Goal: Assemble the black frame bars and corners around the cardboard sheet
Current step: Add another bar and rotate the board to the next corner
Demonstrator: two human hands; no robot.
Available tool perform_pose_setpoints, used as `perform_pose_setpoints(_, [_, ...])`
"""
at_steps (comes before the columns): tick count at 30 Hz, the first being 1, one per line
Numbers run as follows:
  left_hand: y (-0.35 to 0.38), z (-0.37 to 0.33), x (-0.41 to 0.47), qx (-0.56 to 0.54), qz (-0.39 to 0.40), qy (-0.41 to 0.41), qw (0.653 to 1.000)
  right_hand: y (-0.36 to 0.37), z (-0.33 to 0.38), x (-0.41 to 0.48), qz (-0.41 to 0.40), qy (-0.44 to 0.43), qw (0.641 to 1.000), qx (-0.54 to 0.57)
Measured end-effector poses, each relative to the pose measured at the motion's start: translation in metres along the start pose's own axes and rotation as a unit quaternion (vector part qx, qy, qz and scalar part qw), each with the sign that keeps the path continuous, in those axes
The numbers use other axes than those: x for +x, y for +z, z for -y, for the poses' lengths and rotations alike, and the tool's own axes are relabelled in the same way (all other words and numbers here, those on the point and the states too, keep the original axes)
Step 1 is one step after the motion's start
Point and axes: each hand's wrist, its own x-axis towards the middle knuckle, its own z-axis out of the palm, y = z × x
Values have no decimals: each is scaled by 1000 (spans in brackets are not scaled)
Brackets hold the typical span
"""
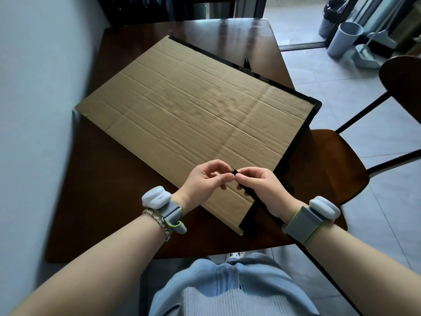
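- Cardboard sheet (193,106) lies flat and slantwise on the dark wooden bench (102,179), its near-right corner reaching toward the person.
- One black frame bar (239,67) is fitted along the sheet's far long edge, and a second bar (296,142) runs down the sheet's right short edge.
- A black corner piece (317,104) joins those two bars at the sheet's far-right corner.
- The sheet's left short edge and near long edge show bare cardboard.
- Right hand (259,185) hovers over the sheet's near long edge, fingers curled around a loose black bar (250,196).
- That loose bar slants back from above the sheet, past the right wrist and off the bench's near edge.
- Left hand (205,179) is just left of the right hand, over the same edge of the sheet; its fingers are curled, with index fingertip and thumb at the loose bar's tip.
- Whether the left hand actually pinches the tip cannot be told.
- Small black pieces (247,63) sit on the bench just beyond the sheet's far bar.
- Each wrist carries a grey strap with a pale device; the left also wears a bracelet (159,222).
- A wooden chair (330,160) stands to the right of the sheet.
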Motion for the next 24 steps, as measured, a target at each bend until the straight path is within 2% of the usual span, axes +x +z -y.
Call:
perform_pose_setpoints(6, [6, 10, -2, -10, -4, -34, 999, 2, -10, -4, -70, -31, 995, -60])
perform_pose_setpoints(9, [19, 27, -4, 9, 12, -85, 996, -4, -29, -4, -97, -6, 986, -133])
perform_pose_setpoints(10, [25, 37, -10, 22, 4, -115, 993, -7, -39, -5, -109, 5, 980, -165])
perform_pose_setpoints(12, [35, 57, -21, 43, -67, -182, 980, -13, -55, -10, -120, 24, 964, -236])
perform_pose_setpoints(13, [41, 66, -27, 24, -130, -240, 962, -18, -65, -13, -122, 37, 956, -265])
perform_pose_setpoints(15, [50, 77, -38, -109, -214, -372, 897, -27, -84, -21, -116, 58, 944, -303])
perform_pose_setpoints(17, [57, 77, -46, -239, -187, -458, 835, -32, -98, -27, -111, 70, 937, -324])
perform_pose_setpoints(20, [64, 78, -46, -350, -145, -470, 797, -34, -114, -35, -107, 76, 928, -348])
perform_pose_setpoints(24, [78, 80, -37, -423, -142, -442, 779, -34, -127, -43, -110, 67, 921, -366])
